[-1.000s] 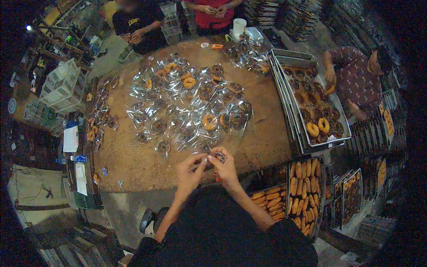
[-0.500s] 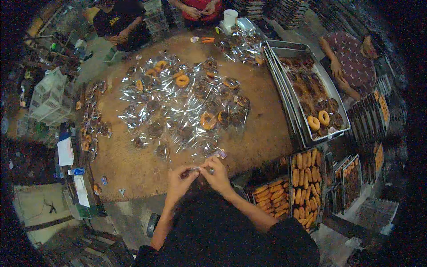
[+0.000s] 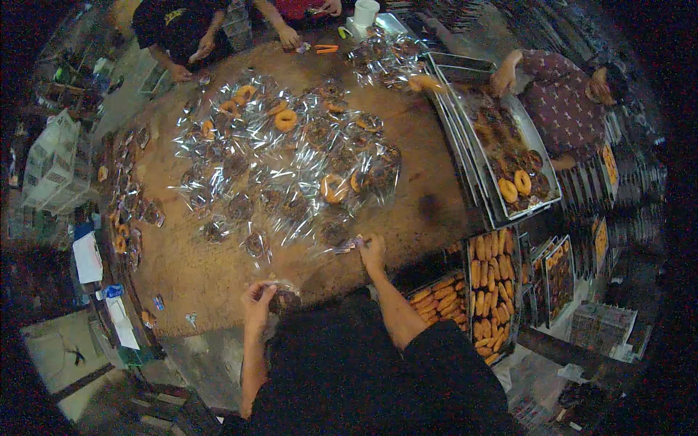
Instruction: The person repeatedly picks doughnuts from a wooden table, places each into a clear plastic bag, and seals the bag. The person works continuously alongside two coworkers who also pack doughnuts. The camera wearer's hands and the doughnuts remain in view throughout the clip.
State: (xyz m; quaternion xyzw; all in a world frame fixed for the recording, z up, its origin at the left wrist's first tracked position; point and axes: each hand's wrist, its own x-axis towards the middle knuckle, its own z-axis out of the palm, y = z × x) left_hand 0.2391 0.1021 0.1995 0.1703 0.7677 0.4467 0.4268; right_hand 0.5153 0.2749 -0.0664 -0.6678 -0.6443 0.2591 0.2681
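My left hand (image 3: 256, 307) is at the near edge of the table, thumb and fingers pinching the clear wrapper of a dark-topped doughnut (image 3: 289, 296). The doughnut is partly hidden against my dark clothing. To the right, my right hand (image 3: 373, 256) reaches over the table with its fingertips closed at some small printed labels (image 3: 345, 249); how many it grips is too small to tell. Beyond both hands spreads a wide pile of plastic-wrapped doughnuts (image 3: 285, 120), some plain, most dark-topped.
Stacked metal trays (image 3: 502, 222) with loose doughnuts stand at the right, where a person in a patterned shirt (image 3: 563, 102) reaches in. Trays of long fried pastries (image 3: 493, 287) are nearer. More wrapped doughnuts (image 3: 129, 203) line the wooden table's (image 3: 196, 283) left edge. Two people work across it.
My hands have parted: the left moved left with the wrapped doughnut, the right moved forward to the labels. Across the table, people's hands reach onto it; the person at right now reaches into the tray.
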